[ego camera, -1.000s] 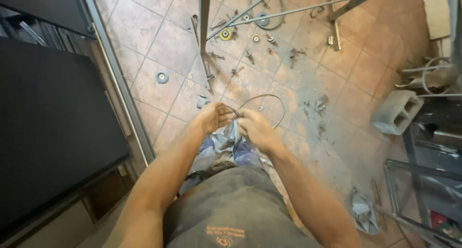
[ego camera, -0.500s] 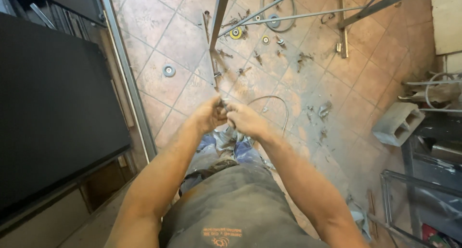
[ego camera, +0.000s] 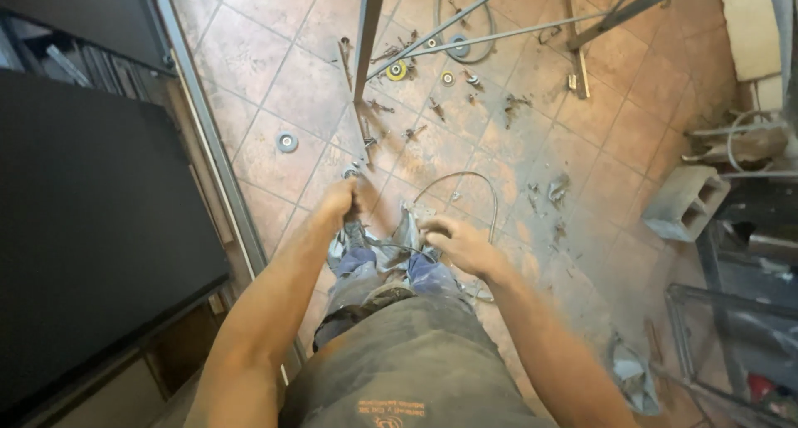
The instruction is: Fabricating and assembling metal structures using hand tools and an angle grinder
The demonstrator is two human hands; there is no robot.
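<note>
Tiled workshop floor (ego camera: 274,87), hardware scattered at 12 o'clock. Hands parted since earlier frame: left hand (ego camera: 342,199) clenched near metal post (ego camera: 366,37) base; right hand (ego camera: 455,243) pinching thin cable (ego camera: 465,179) above knees.

The floor (ego camera: 274,87) is matt, dusty terracotta tile. A thin grey metal cable (ego camera: 465,179) loops across it, dull in finish. The upright bar (ego camera: 368,29) is bare steel. The concrete block (ego camera: 686,202) looks rough and grey. The trousers (ego camera: 374,258) are stained cloth.
</note>
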